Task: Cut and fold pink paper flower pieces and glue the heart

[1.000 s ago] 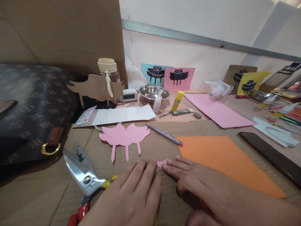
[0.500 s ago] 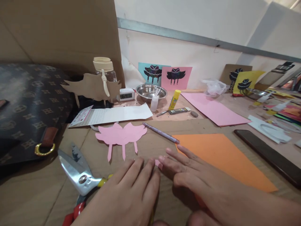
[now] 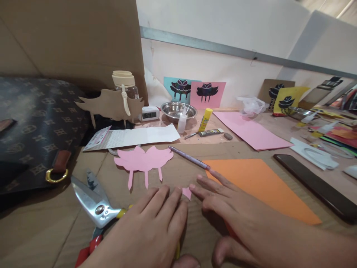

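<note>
Between the fingertips of both hands lies a small pink paper scrap (image 3: 186, 193) on the cardboard. My left hand (image 3: 156, 223) rests palm down with its fingers stretched out, its index fingertip at the scrap's left side. My right hand (image 3: 237, 212) is open, fingers spread, with one fingertip by the scrap's right corner and another near the end of a purple pen (image 3: 189, 158). Beyond my left hand lies a pink paper cutout (image 3: 143, 162) with three pointed legs. Scissors (image 3: 102, 210) with parted blades lie beside my left hand, which hides part of their handles.
An orange sheet (image 3: 262, 186) lies partly under my right hand, with a dark phone-like slab (image 3: 315, 186) to its right. Farther back stand a glue stick (image 3: 205, 120), a metal bowl (image 3: 178, 111) and a small clock (image 3: 150, 114). A patterned bag (image 3: 36, 137) sits at left.
My right hand has shifted slightly away from my left, so more of the pink scrap shows between them. The view has moved a little.
</note>
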Tool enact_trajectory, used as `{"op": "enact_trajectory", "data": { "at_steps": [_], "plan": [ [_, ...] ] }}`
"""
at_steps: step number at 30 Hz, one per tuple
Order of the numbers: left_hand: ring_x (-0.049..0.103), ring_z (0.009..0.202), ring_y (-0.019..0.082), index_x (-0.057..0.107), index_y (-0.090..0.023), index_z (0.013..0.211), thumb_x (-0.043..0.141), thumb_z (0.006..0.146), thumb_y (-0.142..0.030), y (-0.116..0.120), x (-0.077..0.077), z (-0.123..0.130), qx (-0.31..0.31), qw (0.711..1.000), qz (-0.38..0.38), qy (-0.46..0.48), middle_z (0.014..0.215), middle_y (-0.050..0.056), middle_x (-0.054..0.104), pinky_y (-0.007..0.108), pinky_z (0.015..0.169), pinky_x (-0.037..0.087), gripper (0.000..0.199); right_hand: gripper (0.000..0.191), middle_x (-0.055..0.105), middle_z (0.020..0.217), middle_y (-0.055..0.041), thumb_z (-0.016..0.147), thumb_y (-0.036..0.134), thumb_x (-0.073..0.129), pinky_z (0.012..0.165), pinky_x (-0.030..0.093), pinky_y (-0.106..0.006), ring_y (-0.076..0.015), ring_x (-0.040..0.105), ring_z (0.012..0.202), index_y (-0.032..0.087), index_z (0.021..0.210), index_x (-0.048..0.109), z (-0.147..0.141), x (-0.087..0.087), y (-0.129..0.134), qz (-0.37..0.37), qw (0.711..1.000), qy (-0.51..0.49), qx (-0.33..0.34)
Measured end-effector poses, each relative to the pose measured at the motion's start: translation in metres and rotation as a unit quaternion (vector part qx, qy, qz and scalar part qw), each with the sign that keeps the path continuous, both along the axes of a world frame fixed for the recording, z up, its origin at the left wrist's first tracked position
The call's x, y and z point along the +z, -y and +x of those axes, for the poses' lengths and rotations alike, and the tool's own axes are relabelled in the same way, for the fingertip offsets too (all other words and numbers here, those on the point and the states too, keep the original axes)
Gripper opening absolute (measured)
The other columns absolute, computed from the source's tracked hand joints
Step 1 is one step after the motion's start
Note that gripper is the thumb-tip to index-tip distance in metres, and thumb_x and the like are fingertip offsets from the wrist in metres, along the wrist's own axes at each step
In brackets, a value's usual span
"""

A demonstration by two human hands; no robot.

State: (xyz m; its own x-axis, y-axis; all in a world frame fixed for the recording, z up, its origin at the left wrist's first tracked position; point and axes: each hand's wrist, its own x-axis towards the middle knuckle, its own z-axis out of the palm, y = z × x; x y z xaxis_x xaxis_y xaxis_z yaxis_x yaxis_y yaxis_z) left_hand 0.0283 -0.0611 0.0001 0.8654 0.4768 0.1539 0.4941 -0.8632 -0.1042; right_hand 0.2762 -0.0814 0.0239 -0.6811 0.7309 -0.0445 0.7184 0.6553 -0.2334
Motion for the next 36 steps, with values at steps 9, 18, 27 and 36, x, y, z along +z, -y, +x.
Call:
{"op": "enact_trajectory", "data": {
  "at_steps": [9, 18, 27, 36],
  "plan": [
    [0.065, 0.118, 0.033, 0.069, -0.013, 0.128, 0.049, 0.095, -0.063, 0.001, 0.005, -0.001, 0.011, 0.999, -0.014, 0.030, 0.133, 0.017, 0.068, 0.041, 0.097, 0.053, 0.063, 0.060, 0.059, 0.144, -0.0190, 0.091, 0.059, 0.062, 0.118, 0.038, -0.056, -0.0353, 0.045, 0.142, 0.010, 0.126, 0.063, 0.007, -0.012, 0.002, 0.091, 0.995, -0.036, -0.030],
    [0.069, 0.112, 0.032, 0.069, -0.012, 0.127, 0.044, 0.097, -0.061, -0.001, 0.004, 0.001, 0.003, 0.999, 0.021, 0.033, 0.130, 0.016, 0.070, 0.040, 0.089, 0.055, 0.062, 0.075, 0.050, 0.154, -0.0112, 0.095, 0.061, 0.055, 0.123, 0.028, -0.055, -0.0315, 0.038, 0.147, 0.016, 0.153, 0.042, 0.002, -0.006, -0.002, 0.008, 0.999, -0.033, 0.004],
    [0.068, 0.112, 0.031, 0.066, -0.010, 0.130, 0.042, 0.100, -0.057, -0.003, 0.000, -0.004, -0.033, 0.996, 0.075, 0.021, 0.132, 0.017, 0.068, 0.039, 0.090, 0.054, 0.060, 0.080, 0.028, 0.160, -0.0165, 0.094, 0.054, 0.061, 0.115, 0.032, -0.066, -0.0432, 0.022, 0.149, 0.013, 0.157, 0.034, -0.001, -0.004, -0.007, -0.085, 0.995, 0.034, -0.031],
    [0.071, 0.100, 0.019, 0.068, -0.017, 0.119, 0.033, 0.102, -0.014, -0.012, -0.004, -0.001, -0.068, 0.978, 0.191, 0.052, 0.118, 0.005, 0.076, 0.029, 0.085, 0.054, 0.039, 0.070, 0.046, 0.152, -0.0157, 0.093, 0.047, 0.065, 0.121, 0.033, -0.052, -0.0355, 0.048, 0.140, 0.010, 0.150, 0.048, 0.001, 0.005, 0.000, 0.016, 0.999, 0.025, -0.015]
  ]
}}
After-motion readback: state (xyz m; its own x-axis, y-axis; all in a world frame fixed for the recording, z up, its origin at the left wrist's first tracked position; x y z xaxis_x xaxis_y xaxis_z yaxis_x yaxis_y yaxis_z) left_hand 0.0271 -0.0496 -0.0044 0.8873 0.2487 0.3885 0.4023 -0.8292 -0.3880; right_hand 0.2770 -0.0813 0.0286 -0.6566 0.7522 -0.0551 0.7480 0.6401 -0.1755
